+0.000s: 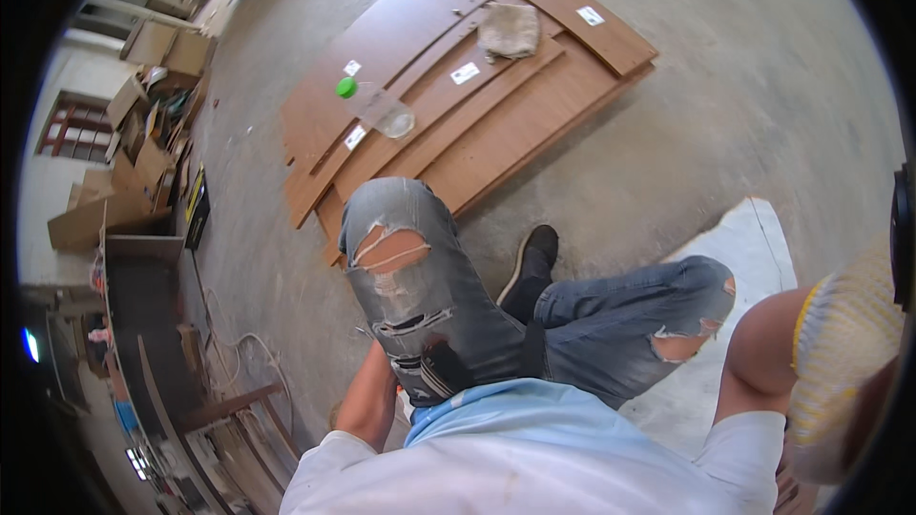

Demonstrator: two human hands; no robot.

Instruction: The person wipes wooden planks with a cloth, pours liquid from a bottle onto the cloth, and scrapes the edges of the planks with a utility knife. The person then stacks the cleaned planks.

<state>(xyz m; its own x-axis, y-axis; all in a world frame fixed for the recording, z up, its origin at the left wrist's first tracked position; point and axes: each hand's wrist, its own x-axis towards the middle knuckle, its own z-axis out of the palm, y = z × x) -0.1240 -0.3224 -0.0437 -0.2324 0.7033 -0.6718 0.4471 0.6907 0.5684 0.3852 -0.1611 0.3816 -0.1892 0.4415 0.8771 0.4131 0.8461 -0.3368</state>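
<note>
Wooden boards: brown curved and straight panels stacked flat on the concrete floor, upper centre of the frame.
Labels: 5 small white rectangular stickers on the boards, 1 at the top edge, 1 on the right plank, 3 near the middle.
Plastic bottle: clear, green cap, lying on the boards at centre left.
Rag: beige, crumpled on the upper boards.
Cardboard boxes: brown, piled at left edge.
Left hand: hidden behind the ripped-jeans knee; finger state cannot be told.
Right hand: in a yellow-white knit glove at right edge; fingers unclear.
White sheet: flat on floor, right.
</note>
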